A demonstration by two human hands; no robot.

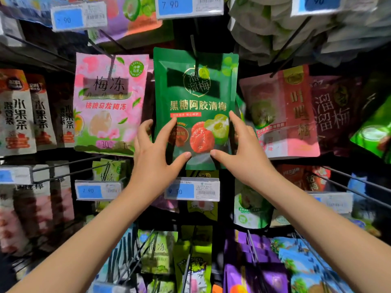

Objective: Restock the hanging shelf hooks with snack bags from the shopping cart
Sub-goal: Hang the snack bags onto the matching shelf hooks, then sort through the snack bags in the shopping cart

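Observation:
A green snack bag (195, 89) with gold lettering and pictured plums hangs in the middle of the display, its top around a dark hook (193, 46). My left hand (155, 154) grips its lower left edge, thumb under the bottom and fingers wrapped around the side. My right hand (243, 151) holds the lower right edge the same way. The bag faces me and hangs roughly upright. The shopping cart is out of view.
A pink jelly bag (110, 102) hangs to the left, a red and pink bag (283, 115) to the right. Blue price tags (191, 191) sit on hook ends just below my hands. Long wire hooks (349, 187) jut out at the right and below.

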